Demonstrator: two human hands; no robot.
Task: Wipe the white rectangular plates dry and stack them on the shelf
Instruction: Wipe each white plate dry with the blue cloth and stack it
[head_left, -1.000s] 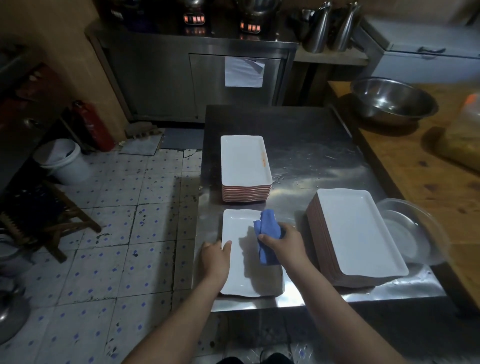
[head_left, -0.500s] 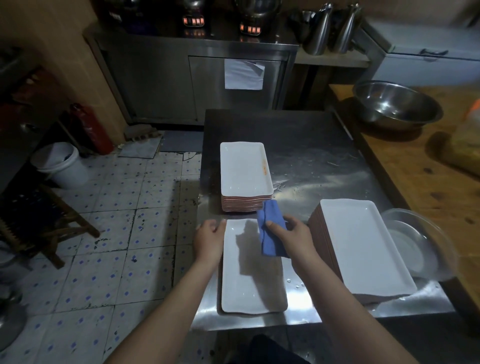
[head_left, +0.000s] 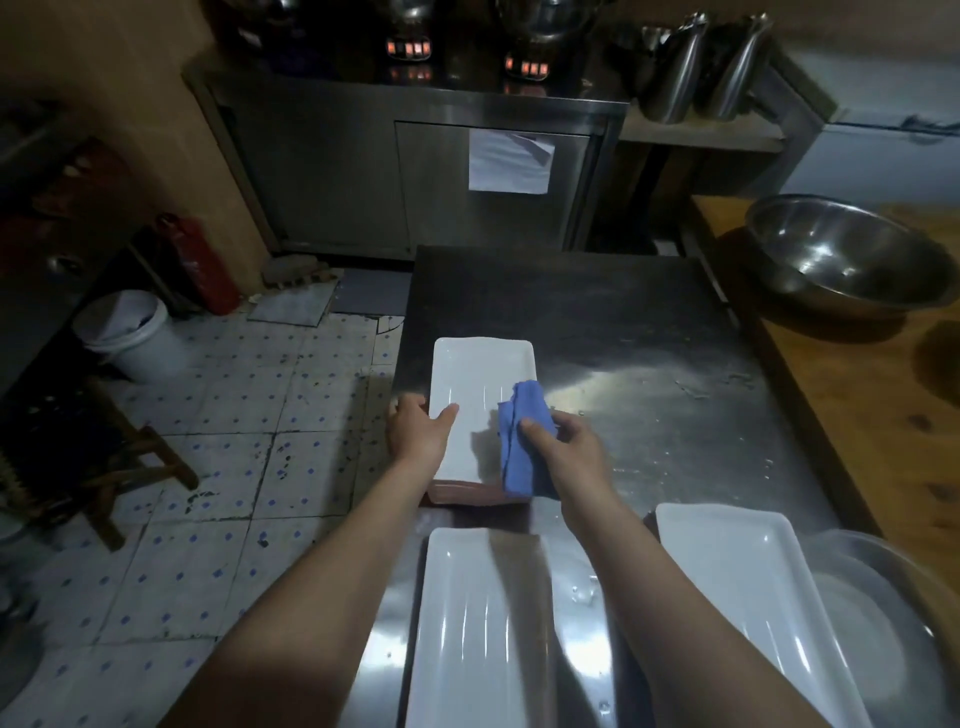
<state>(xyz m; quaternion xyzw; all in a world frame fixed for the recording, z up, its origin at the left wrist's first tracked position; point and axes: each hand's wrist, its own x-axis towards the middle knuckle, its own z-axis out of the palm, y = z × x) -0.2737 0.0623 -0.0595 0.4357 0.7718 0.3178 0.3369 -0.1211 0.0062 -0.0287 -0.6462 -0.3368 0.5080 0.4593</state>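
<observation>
Forward across the steel surface (head_left: 649, 415) both hands have moved, off the single near plate (head_left: 467, 623) lying between the forearms and onto the far stack (head_left: 480, 364) of white plates. On that stack the left hand (head_left: 418, 439) grips the left rim, thumb on top, while the right hand (head_left: 569, 452) pinches the folded blue cloth (head_left: 519, 457) against the right rim. To dry it well, I judge, keep the stack steady and sweep the cloth along its full length, corners included.
</observation>
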